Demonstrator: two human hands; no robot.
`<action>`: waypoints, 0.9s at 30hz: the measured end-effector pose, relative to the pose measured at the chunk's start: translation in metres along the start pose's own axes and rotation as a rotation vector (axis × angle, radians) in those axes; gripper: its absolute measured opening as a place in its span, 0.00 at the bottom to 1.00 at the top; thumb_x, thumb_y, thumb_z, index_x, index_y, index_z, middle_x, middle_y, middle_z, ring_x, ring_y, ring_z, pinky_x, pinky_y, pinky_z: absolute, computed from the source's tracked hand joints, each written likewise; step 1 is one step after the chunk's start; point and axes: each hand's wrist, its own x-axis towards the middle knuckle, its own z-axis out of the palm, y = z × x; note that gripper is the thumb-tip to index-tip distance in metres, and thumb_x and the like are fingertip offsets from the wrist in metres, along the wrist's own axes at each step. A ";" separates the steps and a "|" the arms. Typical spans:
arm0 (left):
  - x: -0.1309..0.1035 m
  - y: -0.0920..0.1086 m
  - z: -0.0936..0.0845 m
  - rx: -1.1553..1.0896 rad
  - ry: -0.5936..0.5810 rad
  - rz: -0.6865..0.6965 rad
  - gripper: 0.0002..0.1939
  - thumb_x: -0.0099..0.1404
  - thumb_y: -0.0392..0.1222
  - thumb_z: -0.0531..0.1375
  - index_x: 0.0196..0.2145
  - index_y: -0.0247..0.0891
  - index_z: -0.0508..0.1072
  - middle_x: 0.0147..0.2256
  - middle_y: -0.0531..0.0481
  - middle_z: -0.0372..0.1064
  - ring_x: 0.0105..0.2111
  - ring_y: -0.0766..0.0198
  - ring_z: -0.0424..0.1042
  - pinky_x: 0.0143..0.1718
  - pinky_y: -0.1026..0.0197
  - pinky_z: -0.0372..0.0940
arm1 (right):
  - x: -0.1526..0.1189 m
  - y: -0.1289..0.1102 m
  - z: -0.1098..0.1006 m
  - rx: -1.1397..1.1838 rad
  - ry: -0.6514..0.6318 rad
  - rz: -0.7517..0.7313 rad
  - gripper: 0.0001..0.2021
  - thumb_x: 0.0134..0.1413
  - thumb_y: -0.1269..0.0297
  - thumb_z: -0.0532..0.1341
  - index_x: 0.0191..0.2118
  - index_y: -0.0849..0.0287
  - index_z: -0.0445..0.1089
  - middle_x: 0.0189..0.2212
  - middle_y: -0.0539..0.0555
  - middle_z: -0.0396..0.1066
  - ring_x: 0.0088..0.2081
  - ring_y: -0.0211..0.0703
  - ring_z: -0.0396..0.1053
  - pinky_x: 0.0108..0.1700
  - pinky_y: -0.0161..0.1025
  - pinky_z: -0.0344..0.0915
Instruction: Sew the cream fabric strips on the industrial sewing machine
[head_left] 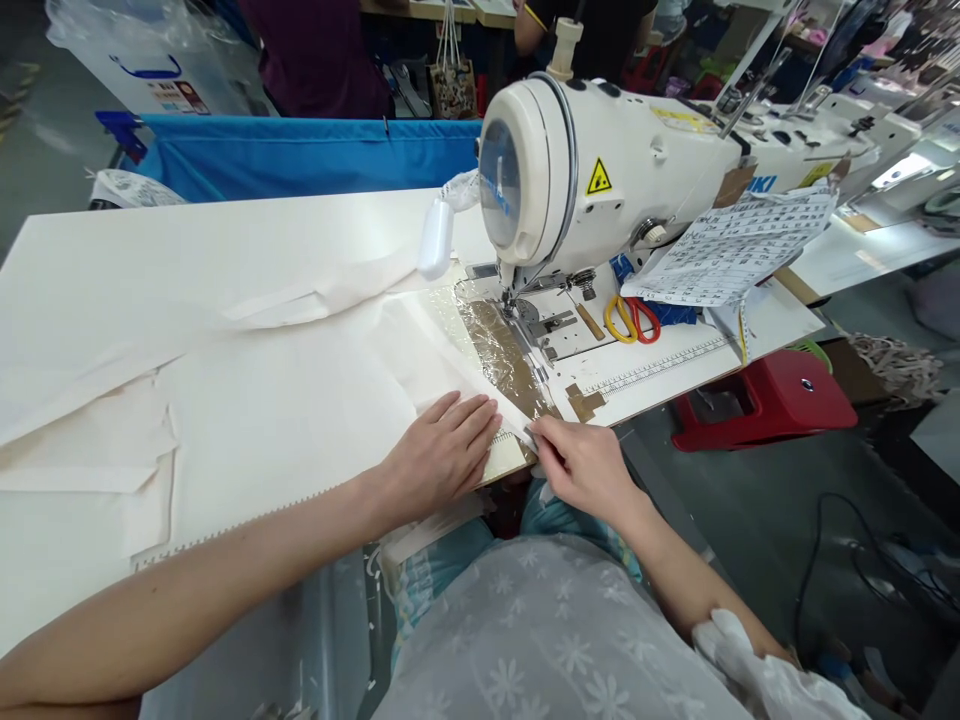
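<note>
White cloth point(439, 345) is lying just in front of the left hand point(446, 445), its narrow end reaching the right hand point(581, 460) and its wider part spreading forward and left over the table point(142, 260). Close by the hands, the table's near edge is passing beneath the left palm and running on below the right hand, so both are working right at the border, with the lap below. To the left of the left hand the tabletop is stretching farthest, and a pile point(82, 440) of pale fabric is resting well out on that side. Ahead of the right hand the room is narrowing: the machine point(600, 160) is standing there, its needle area facing the fingers across a strip of brown film point(495, 345). Scissors point(634, 312) are lying forward and right of that hand, and a ruler point(660, 365) is running along the table nearer to it. The left hand is lying flat and palm down, fingers nearly straight and close together, pressing near the cloth's edge without gripping. The right hand is curling inward, thumb and forefinger pinching the cloth's end; something small and grey is showing there, too little to identify.
</note>
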 end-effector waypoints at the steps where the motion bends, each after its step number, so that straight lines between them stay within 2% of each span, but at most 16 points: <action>1: 0.000 0.000 -0.001 -0.001 -0.006 0.003 0.17 0.72 0.38 0.52 0.53 0.27 0.73 0.54 0.37 0.72 0.54 0.50 0.70 0.56 0.47 0.63 | -0.006 0.002 -0.002 0.008 0.005 0.009 0.11 0.63 0.69 0.50 0.35 0.57 0.68 0.23 0.48 0.72 0.24 0.37 0.68 0.27 0.36 0.46; 4: 0.001 0.001 -0.002 -0.018 -0.017 -0.015 0.18 0.73 0.39 0.52 0.53 0.27 0.73 0.54 0.37 0.71 0.55 0.49 0.69 0.58 0.46 0.62 | -0.013 0.003 -0.004 0.018 0.007 0.027 0.11 0.64 0.69 0.49 0.35 0.57 0.68 0.24 0.48 0.73 0.25 0.37 0.68 0.28 0.36 0.46; 10: 0.001 0.006 0.001 -0.061 -0.011 0.039 0.19 0.74 0.39 0.50 0.56 0.27 0.70 0.56 0.38 0.69 0.58 0.50 0.67 0.61 0.48 0.58 | 0.006 -0.001 0.006 -0.020 -0.001 0.001 0.09 0.62 0.70 0.51 0.36 0.57 0.68 0.27 0.51 0.74 0.28 0.40 0.70 0.28 0.37 0.47; 17: 0.000 0.005 0.002 -0.065 -0.017 0.028 0.19 0.74 0.37 0.49 0.56 0.26 0.70 0.55 0.35 0.69 0.56 0.49 0.68 0.57 0.47 0.62 | 0.012 -0.003 0.012 0.068 0.078 0.069 0.11 0.66 0.66 0.49 0.42 0.57 0.69 0.31 0.51 0.78 0.30 0.40 0.72 0.30 0.36 0.51; 23: -0.001 0.005 0.003 -0.048 -0.030 0.025 0.19 0.74 0.37 0.49 0.56 0.27 0.69 0.56 0.35 0.69 0.56 0.50 0.68 0.57 0.47 0.62 | 0.024 -0.007 0.015 0.037 0.044 0.056 0.11 0.66 0.67 0.49 0.42 0.57 0.69 0.29 0.51 0.77 0.29 0.40 0.72 0.29 0.36 0.50; 27: 0.000 0.005 0.002 -0.018 -0.018 0.040 0.18 0.75 0.38 0.49 0.55 0.27 0.70 0.55 0.36 0.70 0.55 0.50 0.69 0.54 0.49 0.64 | 0.018 -0.006 0.006 -0.014 -0.012 0.020 0.10 0.63 0.69 0.50 0.37 0.57 0.69 0.27 0.51 0.75 0.28 0.40 0.70 0.28 0.36 0.47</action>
